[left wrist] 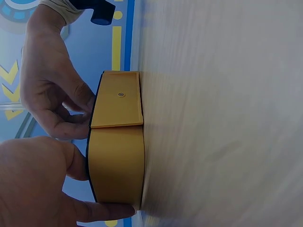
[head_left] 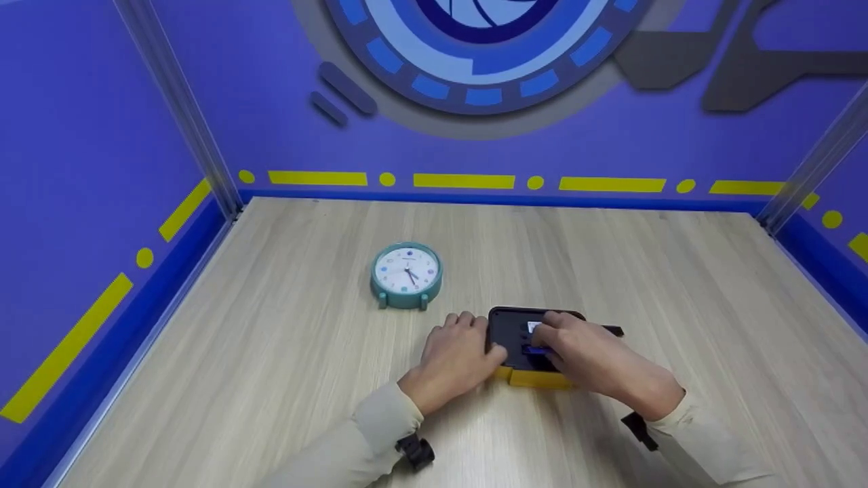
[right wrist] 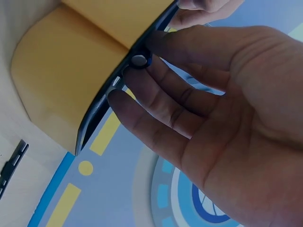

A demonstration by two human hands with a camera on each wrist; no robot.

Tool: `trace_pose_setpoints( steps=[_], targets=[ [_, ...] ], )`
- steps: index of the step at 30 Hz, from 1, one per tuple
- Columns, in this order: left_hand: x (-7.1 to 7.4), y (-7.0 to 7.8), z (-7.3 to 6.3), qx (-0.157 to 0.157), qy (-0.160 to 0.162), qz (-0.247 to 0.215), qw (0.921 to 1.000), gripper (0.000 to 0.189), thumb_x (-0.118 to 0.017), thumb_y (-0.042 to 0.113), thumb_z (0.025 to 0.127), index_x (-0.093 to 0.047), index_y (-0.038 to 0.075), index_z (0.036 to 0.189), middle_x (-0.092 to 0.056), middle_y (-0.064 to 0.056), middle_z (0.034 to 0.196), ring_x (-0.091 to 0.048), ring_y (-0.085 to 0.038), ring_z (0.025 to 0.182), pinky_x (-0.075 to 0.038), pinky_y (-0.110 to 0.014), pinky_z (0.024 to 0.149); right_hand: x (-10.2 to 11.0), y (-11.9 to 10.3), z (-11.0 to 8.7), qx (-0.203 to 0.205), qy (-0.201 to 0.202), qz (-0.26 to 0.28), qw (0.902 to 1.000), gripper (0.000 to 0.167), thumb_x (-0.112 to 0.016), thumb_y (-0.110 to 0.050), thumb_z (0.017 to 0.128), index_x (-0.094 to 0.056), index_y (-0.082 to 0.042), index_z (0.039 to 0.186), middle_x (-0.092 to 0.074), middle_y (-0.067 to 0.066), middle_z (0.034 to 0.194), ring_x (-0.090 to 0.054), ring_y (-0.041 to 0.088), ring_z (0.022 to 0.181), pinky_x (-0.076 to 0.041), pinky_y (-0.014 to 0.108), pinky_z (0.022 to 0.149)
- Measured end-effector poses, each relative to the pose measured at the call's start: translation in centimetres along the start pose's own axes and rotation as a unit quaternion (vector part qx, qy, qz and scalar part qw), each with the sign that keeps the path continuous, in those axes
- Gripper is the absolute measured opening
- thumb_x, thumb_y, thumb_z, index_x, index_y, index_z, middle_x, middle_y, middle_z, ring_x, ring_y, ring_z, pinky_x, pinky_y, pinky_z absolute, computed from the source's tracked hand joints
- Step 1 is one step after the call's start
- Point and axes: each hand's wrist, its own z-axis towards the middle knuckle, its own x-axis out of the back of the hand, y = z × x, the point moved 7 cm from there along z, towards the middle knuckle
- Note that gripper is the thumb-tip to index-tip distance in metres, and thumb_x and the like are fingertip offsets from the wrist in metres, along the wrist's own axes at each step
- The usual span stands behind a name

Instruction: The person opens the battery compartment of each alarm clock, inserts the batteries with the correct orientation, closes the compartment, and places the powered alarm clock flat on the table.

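Observation:
A yellow clock with a black back lies back side up on the table, its dial hidden. My left hand grips its left end, with the thumb on the back and the fingers along the side. Over the middle of the back, my right hand pinches a blue battery between thumb and fingers. The silver end of the battery shows in the right wrist view, close against the back. The right fingers partly cover the compartment, so how far the battery sits in it is unclear.
A round teal alarm clock lies face up further back on the left. Just right of the yellow clock is a small black strip, maybe a cover. Blue-purple panels border the wooden table.

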Motion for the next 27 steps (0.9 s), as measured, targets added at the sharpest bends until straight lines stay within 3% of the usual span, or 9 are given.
trace_pose_setpoints(
  steps=[27],
  targets=[
    [-0.02,0.03,-0.01,0.002,-0.012,0.008,0.9999,0.059,-0.051,0.043,0.101,-0.063,0.001,0.141,-0.065,-0.014,0.125,-0.057,-0.029,0.108,-0.053,-0.046,0.089,0.19,0.21,-0.03,-0.016,0.018,-0.008,0.9997,0.015,-0.078,0.006,0.090,-0.069,-0.007,0.093,-0.064,0.007,0.091,-0.067,0.023,0.083,-0.059,0.041,0.072]
  ],
)
